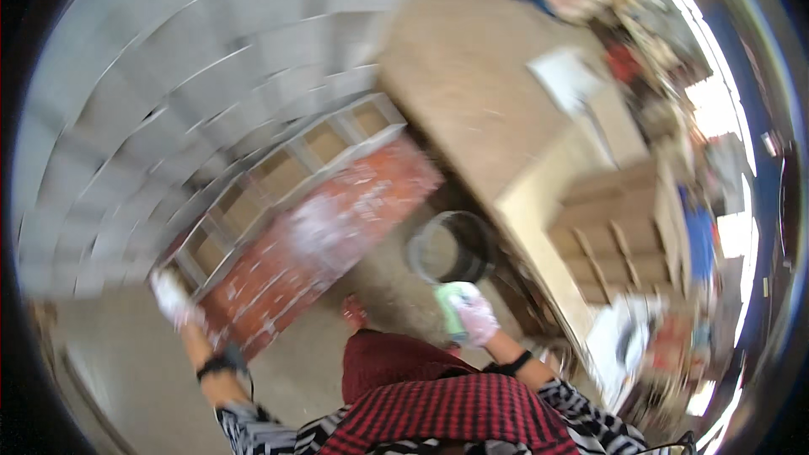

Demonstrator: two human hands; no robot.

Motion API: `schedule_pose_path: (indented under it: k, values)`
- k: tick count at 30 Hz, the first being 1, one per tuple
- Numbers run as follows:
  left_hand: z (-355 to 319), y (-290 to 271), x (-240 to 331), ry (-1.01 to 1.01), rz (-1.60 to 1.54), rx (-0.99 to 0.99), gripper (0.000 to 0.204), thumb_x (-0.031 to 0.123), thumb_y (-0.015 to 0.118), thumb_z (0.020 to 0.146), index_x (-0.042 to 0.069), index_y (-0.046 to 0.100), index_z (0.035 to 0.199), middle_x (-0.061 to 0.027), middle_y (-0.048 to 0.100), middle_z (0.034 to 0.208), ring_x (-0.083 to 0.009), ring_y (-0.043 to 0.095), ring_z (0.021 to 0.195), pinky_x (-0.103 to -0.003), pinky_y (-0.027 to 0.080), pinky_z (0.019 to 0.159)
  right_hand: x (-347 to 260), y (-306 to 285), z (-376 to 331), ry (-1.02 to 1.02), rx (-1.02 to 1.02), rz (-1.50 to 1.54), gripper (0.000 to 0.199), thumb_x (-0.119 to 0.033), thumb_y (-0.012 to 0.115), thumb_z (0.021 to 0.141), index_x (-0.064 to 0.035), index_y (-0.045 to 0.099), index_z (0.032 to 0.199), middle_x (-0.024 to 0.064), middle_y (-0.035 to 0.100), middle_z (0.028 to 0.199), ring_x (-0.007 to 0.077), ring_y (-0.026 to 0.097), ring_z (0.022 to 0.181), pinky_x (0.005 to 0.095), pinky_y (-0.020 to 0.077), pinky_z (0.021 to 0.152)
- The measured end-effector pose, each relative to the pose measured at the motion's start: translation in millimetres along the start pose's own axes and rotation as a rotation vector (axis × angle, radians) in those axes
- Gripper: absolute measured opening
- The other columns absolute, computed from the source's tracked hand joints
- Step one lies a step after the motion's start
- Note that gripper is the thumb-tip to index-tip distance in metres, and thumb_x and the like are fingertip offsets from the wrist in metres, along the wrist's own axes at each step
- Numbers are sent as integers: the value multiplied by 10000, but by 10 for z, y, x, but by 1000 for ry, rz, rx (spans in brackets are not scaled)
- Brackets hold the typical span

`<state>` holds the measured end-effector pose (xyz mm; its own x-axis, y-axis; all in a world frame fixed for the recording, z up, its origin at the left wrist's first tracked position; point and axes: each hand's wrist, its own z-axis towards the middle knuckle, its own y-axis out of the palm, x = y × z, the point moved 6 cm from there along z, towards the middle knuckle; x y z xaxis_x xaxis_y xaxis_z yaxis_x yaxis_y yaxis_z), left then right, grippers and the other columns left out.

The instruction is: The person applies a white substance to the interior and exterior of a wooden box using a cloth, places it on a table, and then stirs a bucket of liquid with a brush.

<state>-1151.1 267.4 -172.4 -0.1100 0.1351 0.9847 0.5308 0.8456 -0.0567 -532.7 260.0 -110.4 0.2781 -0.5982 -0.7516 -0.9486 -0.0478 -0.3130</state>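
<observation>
overall the picture is motion-blurred. the left hand [174, 297], in a pale glove, rests on the near end of a metal ladder [286, 181] with square openings; whether it grips the rail, i cannot tell. just beside the ladder lies a long red panel [337, 227], rough and speckled white. the right hand [474, 313], gloved too, is closed around a light green, soft-looking object [451, 299], well right of the ladder. beyond it stands a round dark bucket [451, 246] beside a pale wooden table [472, 76].
</observation>
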Motion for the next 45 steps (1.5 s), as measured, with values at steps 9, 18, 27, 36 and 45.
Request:
schedule_pose_path:
  k: [9, 18, 27, 36, 45]
  values:
    - [-2964, 2326, 553, 288, 233, -723, 423, 127, 495, 907, -67, 405, 1273, -156, 424, 1327, -217, 408, 1213, -301, 306, 1024, 973, -1158, -454, -166, 94, 358, 276, -148, 561, 862, -11, 533, 1101, 89, 615, 1032, 137, 564, 951, 265, 453, 826]
    - [-6754, 3583, 1945, 792, 88, -1349, 351, 16, 563, 818, -3, 541, 1168, -137, 575, 1119, -214, 538, 1048, -298, 412, 901, 2258, -2957, -1697, -208, 449, 411, 273, -164, 577, 844, -27, 553, 1080, 84, 626, 926, 146, 584, 817, 276, 482, 719]
    - [-9273, 4102, 1368, 1394, 248, -1801, 281, 224, 523, 858, 113, 580, 1109, -130, 605, 1026, -297, 575, 946, -355, 462, 835, 3470, -3957, -2697, -145, 882, 591, 255, -113, 534, 864, -21, 518, 1102, 66, 596, 956, 133, 569, 801, 266, 482, 687]
    - [-9729, 5166, 328, 1645, 344, -1602, 380, 144, 502, 826, 41, 505, 1192, -203, 480, 1219, -361, 411, 1167, -444, 313, 992, 3971, -4174, -3023, -61, 1099, 774, 297, -103, 546, 851, 28, 511, 1115, 103, 605, 1018, 168, 570, 937, 285, 445, 816]
    - [-9670, 4841, 516, 1782, 836, -1559, 661, 300, 557, 791, 46, 308, 1348, -174, 462, 1185, -306, 394, 1168, -526, 202, 1036, 3652, -4411, -2956, 59, 1110, 665, 322, -182, 512, 863, 2, 515, 1127, 86, 603, 976, 147, 559, 879, 285, 456, 758]
